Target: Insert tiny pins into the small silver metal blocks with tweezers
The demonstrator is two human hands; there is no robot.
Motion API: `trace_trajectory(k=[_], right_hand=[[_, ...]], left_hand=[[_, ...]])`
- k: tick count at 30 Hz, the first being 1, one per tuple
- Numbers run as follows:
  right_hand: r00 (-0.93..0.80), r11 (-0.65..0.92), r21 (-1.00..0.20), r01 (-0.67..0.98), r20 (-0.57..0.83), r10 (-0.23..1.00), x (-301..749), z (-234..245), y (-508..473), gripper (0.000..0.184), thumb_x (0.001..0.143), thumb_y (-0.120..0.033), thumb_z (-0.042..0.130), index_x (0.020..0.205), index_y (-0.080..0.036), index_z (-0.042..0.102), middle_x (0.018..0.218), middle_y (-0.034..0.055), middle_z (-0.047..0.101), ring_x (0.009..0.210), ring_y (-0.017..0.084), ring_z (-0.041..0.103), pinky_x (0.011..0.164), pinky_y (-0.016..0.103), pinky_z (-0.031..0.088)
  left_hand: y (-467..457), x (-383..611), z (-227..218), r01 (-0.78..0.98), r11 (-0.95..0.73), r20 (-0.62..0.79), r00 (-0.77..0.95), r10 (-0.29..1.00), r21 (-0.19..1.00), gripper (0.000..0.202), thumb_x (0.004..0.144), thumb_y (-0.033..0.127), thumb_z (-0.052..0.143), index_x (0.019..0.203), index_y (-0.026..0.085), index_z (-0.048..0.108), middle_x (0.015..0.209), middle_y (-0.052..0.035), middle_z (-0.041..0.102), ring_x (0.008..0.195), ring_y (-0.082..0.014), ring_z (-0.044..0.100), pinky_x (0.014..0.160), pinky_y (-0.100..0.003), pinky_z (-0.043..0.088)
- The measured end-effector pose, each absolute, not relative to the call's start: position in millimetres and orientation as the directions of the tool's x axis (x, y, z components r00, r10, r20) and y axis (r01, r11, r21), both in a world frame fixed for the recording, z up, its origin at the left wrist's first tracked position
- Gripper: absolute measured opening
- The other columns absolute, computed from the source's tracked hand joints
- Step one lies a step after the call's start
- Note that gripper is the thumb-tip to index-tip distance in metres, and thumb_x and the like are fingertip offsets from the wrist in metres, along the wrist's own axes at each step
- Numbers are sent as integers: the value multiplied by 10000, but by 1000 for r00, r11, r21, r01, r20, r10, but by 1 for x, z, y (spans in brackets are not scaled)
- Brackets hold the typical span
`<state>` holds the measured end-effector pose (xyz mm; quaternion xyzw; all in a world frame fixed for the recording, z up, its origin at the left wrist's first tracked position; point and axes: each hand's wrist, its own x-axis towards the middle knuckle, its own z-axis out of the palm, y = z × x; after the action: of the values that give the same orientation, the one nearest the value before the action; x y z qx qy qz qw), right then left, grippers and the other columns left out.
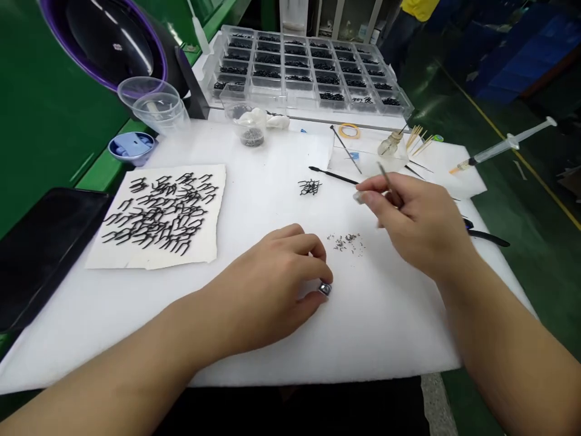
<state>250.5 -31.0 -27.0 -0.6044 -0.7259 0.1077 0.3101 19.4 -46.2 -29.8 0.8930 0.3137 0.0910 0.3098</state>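
My left hand rests low over the white work surface. Its thumb and forefinger pinch a small shiny silver-and-dark piece. Closed and raised to the right, my right hand has a thin metal tool sticking up through its fingers; its kind is not clear. At those fingertips shows a small whitish piece. Between the hands lie many tiny metallic bits. Just beyond them is a little heap of black bent wire-like pieces, with a slim black stick tool beside it.
Rows of black bent pieces lie on a white sheet at left. Behind stand clear cups, a purple-rimmed device and a compartment box. At right are a glass bottle, toothpicks and a syringe.
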Motion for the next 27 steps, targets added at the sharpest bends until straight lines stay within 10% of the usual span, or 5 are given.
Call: trace_trajectory(k=[8,13,27], right_hand=[[-497,493,-259,831,55,866,250,-15,-105,199,874,-151,550,934,-239,719,861,36,696,638,188,655,575,348,515],[-185,282,-398,873,265,946,245,-50,-138,102,904,-192,647,995,-228,674,944,52,710,685,167,657,583,310,558],[-46,288,-571,769,400,915,204,-52,-146,225,821,-104,741,988,-255,747,1025,26,776,863,190,742,718,319,635]], left_hand=[[-51,15,-34,507,-629,-2,779,627,589,139,879,200,624,934,211,751,1041,-30,656,995,-232,528,924,-410,455],[-52,17,-38,500,-646,39,773,633,578,127,876,191,627,905,200,750,1019,-38,660,988,-234,536,921,-409,457],[-53,18,-42,484,-658,72,772,631,577,152,870,201,638,920,201,781,978,-64,676,960,-239,563,882,-377,463]])
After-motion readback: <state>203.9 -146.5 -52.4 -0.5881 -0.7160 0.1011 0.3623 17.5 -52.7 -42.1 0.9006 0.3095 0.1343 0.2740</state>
